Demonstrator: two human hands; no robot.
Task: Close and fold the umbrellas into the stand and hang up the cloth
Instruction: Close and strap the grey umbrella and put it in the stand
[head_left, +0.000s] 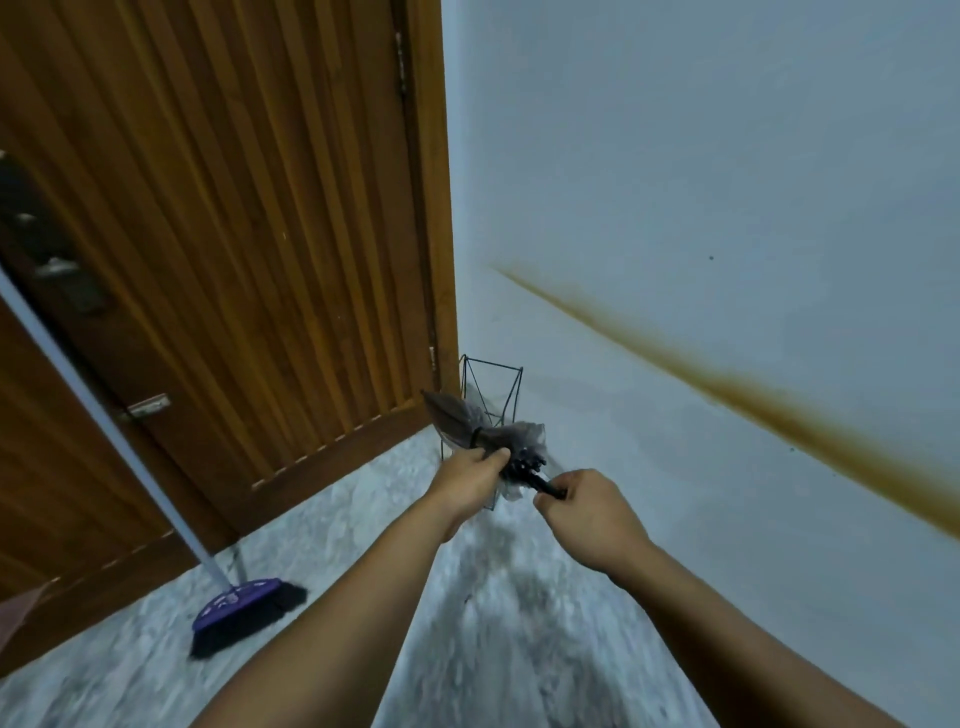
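Gripping a collapsed grey fabric umbrella, left hand bunches canopy, right hand pinches handle, tip pointing far-left beside the black wire stand.

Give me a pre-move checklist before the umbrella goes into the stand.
1. Left hand holds the gathered canopy of the umbrella: ok.
2. Right hand grips the black handle: ok.
3. Canopy collapsed: ok. Strapped tight: cannot tell, loose fabric still flares out.
4. Wire stand upright in the corner by the door: ok.
5. Stand opening free: cannot tell, umbrella hides part of it.
6. Broom away from the path to the stand: ok.
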